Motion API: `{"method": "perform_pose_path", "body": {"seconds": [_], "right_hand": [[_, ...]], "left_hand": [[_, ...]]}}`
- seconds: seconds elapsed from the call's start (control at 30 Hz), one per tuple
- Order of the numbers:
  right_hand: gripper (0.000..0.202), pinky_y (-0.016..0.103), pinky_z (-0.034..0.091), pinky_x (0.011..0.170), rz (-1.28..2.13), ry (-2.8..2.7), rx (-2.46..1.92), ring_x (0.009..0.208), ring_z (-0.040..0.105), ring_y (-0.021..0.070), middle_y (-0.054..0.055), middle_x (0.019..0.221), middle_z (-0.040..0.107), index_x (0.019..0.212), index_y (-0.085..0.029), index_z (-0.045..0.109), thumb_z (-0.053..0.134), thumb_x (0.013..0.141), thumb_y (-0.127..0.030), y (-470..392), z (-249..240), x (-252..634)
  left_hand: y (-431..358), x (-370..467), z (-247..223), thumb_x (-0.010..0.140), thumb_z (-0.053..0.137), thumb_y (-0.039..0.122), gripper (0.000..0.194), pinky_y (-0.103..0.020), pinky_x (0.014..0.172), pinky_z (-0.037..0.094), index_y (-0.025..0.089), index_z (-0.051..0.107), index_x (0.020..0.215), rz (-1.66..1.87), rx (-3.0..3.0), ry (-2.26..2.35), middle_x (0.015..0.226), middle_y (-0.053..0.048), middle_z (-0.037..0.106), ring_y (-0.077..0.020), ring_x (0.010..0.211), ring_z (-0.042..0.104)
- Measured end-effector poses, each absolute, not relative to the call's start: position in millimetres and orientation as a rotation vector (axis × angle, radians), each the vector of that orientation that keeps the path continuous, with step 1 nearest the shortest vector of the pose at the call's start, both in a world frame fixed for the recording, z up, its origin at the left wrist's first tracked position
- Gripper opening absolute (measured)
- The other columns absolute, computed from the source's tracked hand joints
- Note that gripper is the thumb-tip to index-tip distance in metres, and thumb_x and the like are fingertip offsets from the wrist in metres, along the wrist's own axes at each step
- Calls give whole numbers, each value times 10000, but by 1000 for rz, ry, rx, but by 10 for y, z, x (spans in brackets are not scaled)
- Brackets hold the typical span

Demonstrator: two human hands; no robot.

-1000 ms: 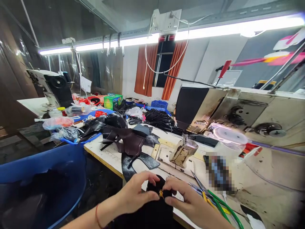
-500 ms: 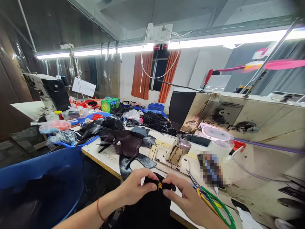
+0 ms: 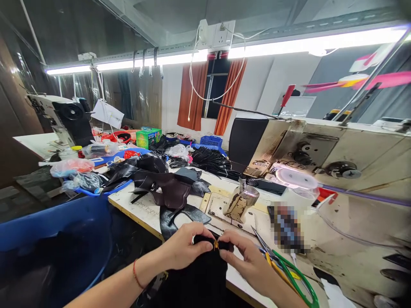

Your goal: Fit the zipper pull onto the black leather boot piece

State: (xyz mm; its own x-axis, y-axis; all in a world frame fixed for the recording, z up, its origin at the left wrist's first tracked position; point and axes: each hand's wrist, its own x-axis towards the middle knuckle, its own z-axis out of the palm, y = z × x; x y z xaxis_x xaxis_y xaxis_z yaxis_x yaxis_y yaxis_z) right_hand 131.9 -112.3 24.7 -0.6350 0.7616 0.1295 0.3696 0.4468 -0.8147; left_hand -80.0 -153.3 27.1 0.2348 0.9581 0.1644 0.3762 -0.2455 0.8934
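Observation:
My left hand (image 3: 186, 246) is closed, its thumb and fingers pinching a black piece of material (image 3: 202, 240). Opposite it, my right hand (image 3: 242, 256) pinches the same piece from the right. A small gold-coloured part (image 3: 216, 244) shows between the fingertips; its exact kind is too small to make out. Below the hands everything is black, so the lower edge of the piece cannot be told. Just beyond lies a curved black leather piece (image 3: 168, 226) at the table edge. Green-handled scissors (image 3: 293, 273) rest to the right of my right hand, alongside a yellow-handled tool (image 3: 282, 273).
The sewing machine (image 3: 321, 149) stands at the right, with its metal post (image 3: 240, 203) beyond my hands. A brown leather piece (image 3: 173, 190) and black pieces cover the white table (image 3: 128, 203). At the left sits a large blue tub (image 3: 64, 239). A pixelated item (image 3: 287, 226) lies near the scissors.
The view has shifted slightly. Both hands keep their pinch on the black piece, and the fingertips have moved only a little around the gold-coloured part.

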Motion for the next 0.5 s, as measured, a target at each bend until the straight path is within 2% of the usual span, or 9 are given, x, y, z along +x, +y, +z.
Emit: {"method": "perform_pose_path", "body": {"seconds": [0.13, 0.23, 0.33, 0.43, 0.5], "right_hand": [[310, 339, 471, 769, 855, -2142, -932, 818, 541, 169, 46, 973, 570, 1114, -220, 562, 499, 910, -444, -1146, 187, 1282], [348, 297, 488, 628, 590, -2148, -1024, 671, 538, 146, 13, 837, 563, 1070, -198, 514, 601, 852, -456, -1185, 145, 1209], [213, 235, 472, 519, 341, -2239, -1004, 553, 544, 114, -27, 706, 583, 966, -192, 499, 624, 864, -332, -1221, 118, 1140], [42, 213, 488, 551, 28, -2256, -891, 599, 580, 114, 0, 739, 601, 951, -178, 532, 514, 914, -168, -1245, 106, 1110], [163, 245, 481, 564, -148, -2263, -875, 629, 570, 144, 28, 749, 576, 979, -155, 567, 429, 919, -94, -1246, 110, 1100]], "left_hand": [[-1399, -802, 229, 818, 571, 288, 174, -256, 663, 367, 165, 663, 900, 942, 1719, 1233, 816, -7, 613, -154, 749, 505], [-1318, -792, 198, 833, 555, 304, 186, -252, 664, 358, 162, 650, 909, 944, 1686, 1229, 781, 9, 590, -138, 719, 474], [-1290, -769, 177, 832, 547, 302, 173, -242, 650, 353, 164, 637, 886, 959, 1658, 1228, 750, 26, 558, -124, 691, 450], [-1283, -737, 150, 821, 543, 335, 193, -233, 603, 344, 158, 613, 851, 974, 1618, 1229, 712, 33, 514, -116, 649, 424], [-1265, -712, 126, 811, 548, 386, 235, -228, 560, 331, 155, 591, 829, 983, 1583, 1236, 690, 38, 483, -110, 608, 399]]}}
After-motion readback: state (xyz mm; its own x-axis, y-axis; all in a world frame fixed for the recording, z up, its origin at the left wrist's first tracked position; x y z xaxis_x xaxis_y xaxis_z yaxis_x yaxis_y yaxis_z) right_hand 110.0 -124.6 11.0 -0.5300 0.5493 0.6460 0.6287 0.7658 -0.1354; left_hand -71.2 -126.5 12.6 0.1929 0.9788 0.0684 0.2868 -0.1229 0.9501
